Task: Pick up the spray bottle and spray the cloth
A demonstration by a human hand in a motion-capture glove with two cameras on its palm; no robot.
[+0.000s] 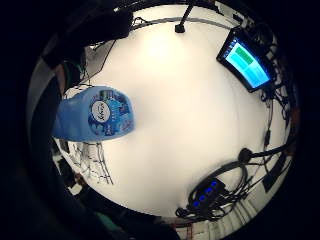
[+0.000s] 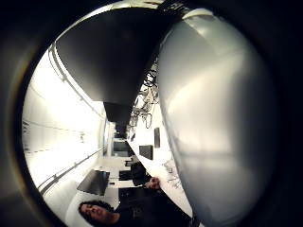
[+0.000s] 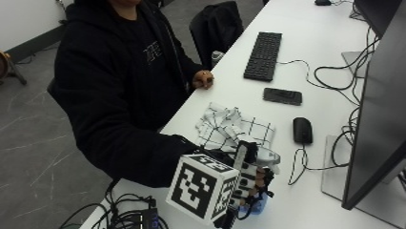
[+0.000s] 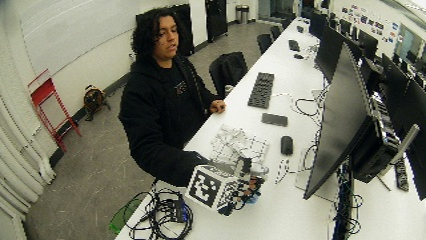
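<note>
- Your gloved right hand [image 3: 252, 183] sits low over the near end of the desk [image 3: 317, 52], fingers curled round the spray bottle [image 3: 257, 206]. Only a sliver of blue shows below the glove in the outside view.
- Seen from the little finger side of the palm, the blue labelled body [image 1: 97, 114] juts out well above the white desk top. I judge the bottle lifted, not standing.
- The thumb side palm view is filled by a smooth pale curved surface close to the palm, probably the bottle's upper part. You cannot make out a trigger or nozzle there.
- Expect a rigid plastic body, smooth and somewhat slippery against the glove. How full it is cannot be seen, so allow for liquid weight pulling at the bottom.
- Take it at the neck, where a finger can reach the trigger. A grip further down the body would leave the trigger out of reach.
- The cloth [image 3: 233, 126], white with a dark grid, lies crumpled on the desk just beyond your hand, towards the mouse [image 3: 302, 130]. It is soft and light, and it may shift under the spray.
- Your bare hand [image 3: 203, 79] rests at the desk edge near the keyboard [image 3: 264, 55], well apart from the cloth.
</note>
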